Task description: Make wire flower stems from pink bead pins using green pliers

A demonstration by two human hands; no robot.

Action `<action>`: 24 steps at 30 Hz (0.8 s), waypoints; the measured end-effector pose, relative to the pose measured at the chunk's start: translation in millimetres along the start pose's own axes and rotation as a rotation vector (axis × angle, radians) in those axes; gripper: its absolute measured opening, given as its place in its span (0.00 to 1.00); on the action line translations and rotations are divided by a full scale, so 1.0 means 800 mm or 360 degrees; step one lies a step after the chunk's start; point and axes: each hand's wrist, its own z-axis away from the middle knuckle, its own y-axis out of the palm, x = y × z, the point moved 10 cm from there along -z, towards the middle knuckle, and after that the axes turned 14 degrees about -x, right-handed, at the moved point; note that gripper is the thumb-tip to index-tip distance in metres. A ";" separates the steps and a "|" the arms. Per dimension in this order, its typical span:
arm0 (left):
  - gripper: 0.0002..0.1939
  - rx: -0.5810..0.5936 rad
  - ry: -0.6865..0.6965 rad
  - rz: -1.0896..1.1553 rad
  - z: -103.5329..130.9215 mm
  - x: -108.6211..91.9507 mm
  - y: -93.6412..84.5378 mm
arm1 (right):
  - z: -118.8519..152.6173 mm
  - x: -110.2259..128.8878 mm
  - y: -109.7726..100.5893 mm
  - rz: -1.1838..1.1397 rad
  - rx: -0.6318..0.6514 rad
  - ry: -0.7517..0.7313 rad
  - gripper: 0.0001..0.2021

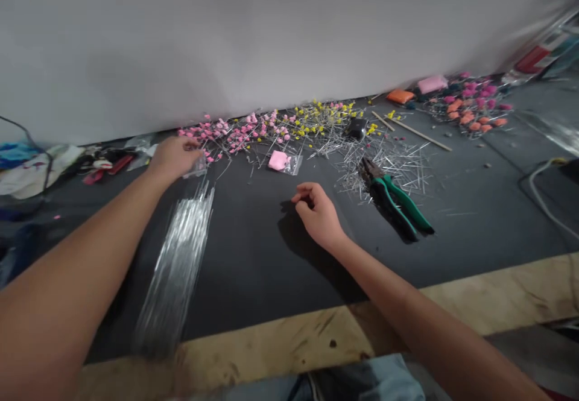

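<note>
In the head view, the left hand (176, 157) is between nine and ten o'clock of centre, at the near-left edge of the pink-tipped stems (235, 132). Its fingertips are drawn close together, but I cannot tell whether they pinch a stem. The right hand (316, 211) is just past four o'clock, thumb and fingers curled toward each other; nothing shows in it, though I cannot tell whether the tips meet. A pink lump in a clear bag (278, 160) lies near it, toward eleven o'clock.

The stems lie tangled, thin shafts pointing many ways, with no shared axis. Each is probably very light, springy and easily bent, the tip perhaps soft; holding the bare shaft should spare it.

At eight o'clock lies a wire bundle (185, 244), its long axis running from seven to one. It looks slippery and apt to fan out, so mid-length seems the surest hold.
</note>
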 end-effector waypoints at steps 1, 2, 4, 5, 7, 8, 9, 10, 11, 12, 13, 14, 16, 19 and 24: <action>0.17 0.0089 -0.0016 -0.0025 0.019 0.008 -0.002 | 0.000 -0.001 -0.001 0.0000 -0.0003 -0.0012 0.13; 0.18 0.0180 -0.0019 -0.0022 0.040 0.015 -0.004 | 0.001 -0.001 -0.001 -0.0002 0.0004 -0.0026 0.13; 0.17 0.0365 -0.0033 -0.0016 0.086 0.029 -0.005 | 0.002 -0.001 -0.002 -0.0010 0.0011 -0.0046 0.13; 0.17 0.0423 -0.0047 0.0003 0.109 0.035 -0.008 | 0.003 -0.001 -0.003 -0.0005 0.0010 -0.0046 0.13; 0.19 0.0546 -0.0112 -0.0002 0.155 0.047 -0.013 | 0.005 0.000 -0.006 -0.0003 0.0009 -0.0060 0.12; 0.20 0.0580 -0.0142 0.0000 0.176 0.051 -0.018 | 0.007 0.001 -0.007 -0.0007 0.0021 -0.0058 0.12; 0.20 0.0614 -0.0148 0.0032 0.195 0.050 -0.022 | 0.010 0.002 -0.008 -0.0012 0.0042 -0.0052 0.12; 0.20 0.0614 -0.0173 0.0061 0.212 0.050 -0.029 | 0.013 0.003 -0.009 -0.0016 0.0083 -0.0039 0.12; 0.20 0.0552 -0.0216 0.0065 0.224 0.050 -0.039 | 0.017 0.002 -0.009 -0.0021 0.0145 -0.0010 0.12; 0.20 0.0484 -0.0247 0.0058 0.234 0.050 -0.048 | 0.022 0.002 -0.010 -0.0023 0.0237 0.0018 0.12; 0.20 0.0420 -0.0284 0.0045 0.242 0.050 -0.056 | 0.026 0.004 -0.012 -0.0020 0.0326 0.0030 0.12; 0.19 0.0387 -0.0306 0.0046 0.250 0.048 -0.060 | 0.030 0.005 -0.018 -0.0008 0.0401 0.0037 0.12; 0.18 0.0320 -0.0308 0.0060 0.257 0.043 -0.065 | 0.028 0.013 -0.047 0.0065 0.0400 -0.0023 0.13; 0.17 0.0254 -0.0307 0.0053 0.258 0.040 -0.065 | 0.007 0.033 -0.115 0.0289 0.0205 -0.0214 0.12; 0.18 0.0298 -0.0369 0.0071 0.254 0.045 -0.065 | -0.028 0.037 -0.214 0.0945 -0.0065 -0.0377 0.16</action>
